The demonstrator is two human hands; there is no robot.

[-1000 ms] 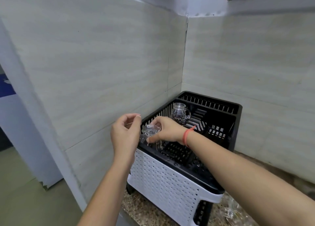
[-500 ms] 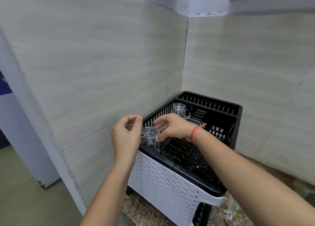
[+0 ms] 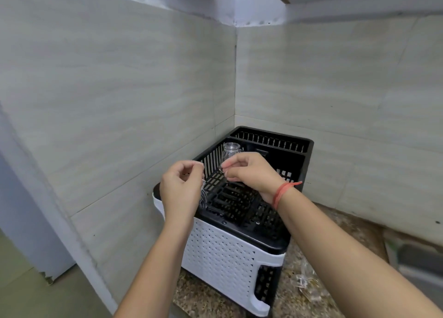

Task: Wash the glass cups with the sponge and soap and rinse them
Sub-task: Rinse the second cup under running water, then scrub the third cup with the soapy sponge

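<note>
A black dish rack (image 3: 309, 147) on a white perforated base (image 3: 223, 253) stands in the tiled corner. One clear glass cup (image 3: 203, 198) sits at the rack's near left corner, mostly hidden behind my left hand (image 3: 182, 188). That hand hovers beside it with its fingers loosely curled and holds nothing. A second glass mug (image 3: 229, 150) stands upright further back along the rack's left wall. My right hand (image 3: 249, 171) is raised just in front of this mug, fingers loosely curled, with nothing visibly in it. No sponge, soap or tap is in view.
Tiled walls close in on the left and behind the rack. The rack rests on a speckled stone counter (image 3: 299, 253). Crumpled clear plastic (image 3: 306, 284) lies on the counter to the right of the base. A blurred grey object (image 3: 417, 257) sits at the far right.
My right hand set the glass cup down at the rack's near left corner, let go of it and lifted away toward the back. My left hand stayed in place.
</note>
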